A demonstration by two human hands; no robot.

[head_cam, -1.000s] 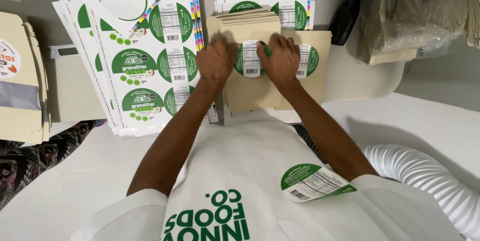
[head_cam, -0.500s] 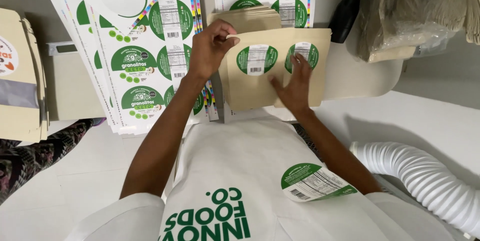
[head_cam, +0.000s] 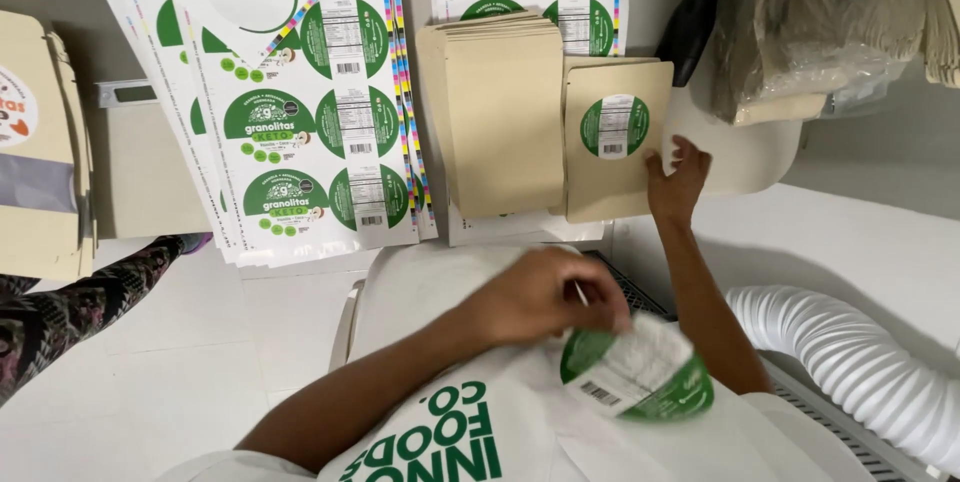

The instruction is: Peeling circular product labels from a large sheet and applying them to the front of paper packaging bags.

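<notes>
My left hand (head_cam: 545,297) is over my white apron, its fingertips pinched on the edge of a round green and white label (head_cam: 640,374) that lies on the apron. My right hand (head_cam: 678,177) reaches forward, fingers spread, and rests on the lower right edge of a tan paper pouch (head_cam: 612,187) that carries a round green label (head_cam: 614,126). A stack of plain tan pouches (head_cam: 500,112) lies just to the left of that pouch, partly overlapping it.
Printed sheets of green round labels (head_cam: 320,112) fan out at the left, with more (head_cam: 590,12) behind the pouches. Tan boxes (head_cam: 40,162) stand at the far left. A clear bag of pouches (head_cam: 810,32) sits top right, a white ribbed hose (head_cam: 850,362) bottom right. Someone's patterned legging (head_cam: 70,302) shows bottom left.
My left hand came back from the pouches to the label on my apron. The labelled pouch shifted right beside the plain stack, and my right hand slid to its lower right edge.
</notes>
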